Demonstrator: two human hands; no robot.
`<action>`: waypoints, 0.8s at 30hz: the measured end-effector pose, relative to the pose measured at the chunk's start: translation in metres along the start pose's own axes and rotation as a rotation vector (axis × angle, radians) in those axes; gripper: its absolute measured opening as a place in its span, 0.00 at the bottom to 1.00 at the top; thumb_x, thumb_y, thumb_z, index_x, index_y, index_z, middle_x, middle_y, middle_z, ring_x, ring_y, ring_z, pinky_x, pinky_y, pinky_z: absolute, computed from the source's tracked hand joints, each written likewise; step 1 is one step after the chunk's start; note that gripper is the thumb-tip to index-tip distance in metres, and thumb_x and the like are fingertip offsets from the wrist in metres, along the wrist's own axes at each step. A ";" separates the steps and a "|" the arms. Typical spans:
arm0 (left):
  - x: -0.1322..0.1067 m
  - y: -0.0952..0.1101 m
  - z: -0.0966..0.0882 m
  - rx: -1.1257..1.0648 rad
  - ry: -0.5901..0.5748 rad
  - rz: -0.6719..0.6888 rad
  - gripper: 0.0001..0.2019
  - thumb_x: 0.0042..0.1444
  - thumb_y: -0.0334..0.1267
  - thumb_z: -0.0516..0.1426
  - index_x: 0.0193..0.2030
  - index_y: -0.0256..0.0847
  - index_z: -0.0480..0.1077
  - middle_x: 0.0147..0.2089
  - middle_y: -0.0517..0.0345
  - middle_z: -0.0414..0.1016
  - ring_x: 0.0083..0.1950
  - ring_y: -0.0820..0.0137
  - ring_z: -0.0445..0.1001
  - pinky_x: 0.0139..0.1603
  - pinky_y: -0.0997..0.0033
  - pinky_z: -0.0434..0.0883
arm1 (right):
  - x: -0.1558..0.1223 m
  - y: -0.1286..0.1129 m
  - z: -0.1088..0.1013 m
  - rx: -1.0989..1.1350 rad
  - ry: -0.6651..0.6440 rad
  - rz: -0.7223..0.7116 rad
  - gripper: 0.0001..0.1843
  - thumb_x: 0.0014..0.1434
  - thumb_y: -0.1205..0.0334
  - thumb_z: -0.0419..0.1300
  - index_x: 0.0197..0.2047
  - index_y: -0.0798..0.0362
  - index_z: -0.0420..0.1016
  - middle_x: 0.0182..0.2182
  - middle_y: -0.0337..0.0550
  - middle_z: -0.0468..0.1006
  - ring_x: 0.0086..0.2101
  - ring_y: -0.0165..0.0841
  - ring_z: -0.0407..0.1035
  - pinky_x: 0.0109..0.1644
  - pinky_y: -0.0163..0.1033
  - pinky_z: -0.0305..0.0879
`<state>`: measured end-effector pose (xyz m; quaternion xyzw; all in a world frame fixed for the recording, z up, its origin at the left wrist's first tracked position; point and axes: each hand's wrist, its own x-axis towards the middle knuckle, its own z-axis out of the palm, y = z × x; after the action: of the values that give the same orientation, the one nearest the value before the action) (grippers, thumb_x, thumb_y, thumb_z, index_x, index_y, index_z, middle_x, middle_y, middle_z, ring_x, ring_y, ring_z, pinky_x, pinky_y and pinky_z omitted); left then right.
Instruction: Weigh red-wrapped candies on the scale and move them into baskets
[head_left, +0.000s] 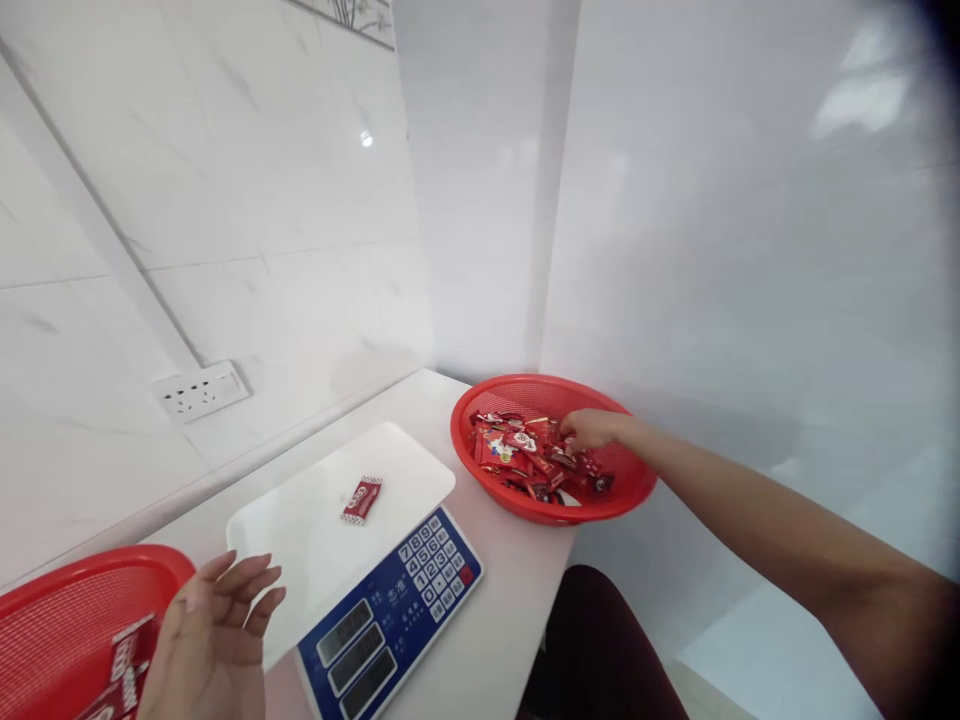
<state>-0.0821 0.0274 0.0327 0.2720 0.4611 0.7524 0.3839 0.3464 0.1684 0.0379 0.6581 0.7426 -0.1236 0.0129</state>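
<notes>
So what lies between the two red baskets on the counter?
In the head view, a scale, with one red candy packet on its white pan.

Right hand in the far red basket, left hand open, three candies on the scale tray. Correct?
No: the head view shows one candy on the scale tray, not three. The right hand is in the far red basket; the left hand is open.

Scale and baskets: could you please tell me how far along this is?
Done: one red packet lies on the scale tray, a few in the left basket. In hand: the right hand reaches into the right basket; the left hand hovers open. Left: that heap.
</notes>
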 end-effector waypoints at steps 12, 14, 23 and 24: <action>0.013 -0.019 0.000 0.046 -0.001 -0.191 0.24 0.23 0.56 0.66 0.27 0.43 0.70 0.21 0.61 0.77 0.23 0.68 0.73 0.23 0.73 0.73 | 0.033 0.022 0.045 0.255 -0.133 0.056 0.15 0.61 0.58 0.55 0.50 0.54 0.67 0.49 0.45 0.70 0.44 0.37 0.68 0.47 0.48 0.67; 0.019 -0.023 -0.004 0.049 0.014 -0.237 0.25 0.21 0.56 0.67 0.26 0.43 0.70 0.20 0.60 0.76 0.23 0.67 0.73 0.22 0.71 0.73 | 0.033 0.027 0.037 0.362 -0.108 0.012 0.15 0.61 0.58 0.55 0.49 0.54 0.69 0.47 0.44 0.71 0.42 0.36 0.69 0.44 0.46 0.68; 0.038 -0.034 -0.022 0.085 -0.022 -0.292 0.16 0.33 0.51 0.62 0.27 0.43 0.69 0.20 0.59 0.76 0.24 0.63 0.74 0.24 0.64 0.74 | 0.033 0.033 0.009 0.788 0.119 -0.070 0.18 0.51 0.55 0.62 0.43 0.52 0.67 0.33 0.40 0.77 0.32 0.31 0.72 0.33 0.34 0.69; 0.039 -0.035 -0.022 0.083 -0.019 -0.298 0.16 0.33 0.51 0.62 0.26 0.43 0.69 0.20 0.59 0.76 0.24 0.63 0.74 0.24 0.64 0.74 | 0.033 0.033 0.007 0.809 0.139 -0.076 0.19 0.50 0.53 0.62 0.43 0.52 0.66 0.33 0.41 0.77 0.32 0.31 0.72 0.33 0.34 0.69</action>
<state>-0.1088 0.0589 -0.0058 0.2230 0.5234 0.6649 0.4840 0.3731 0.2030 0.0198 0.5892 0.6568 -0.3611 -0.3017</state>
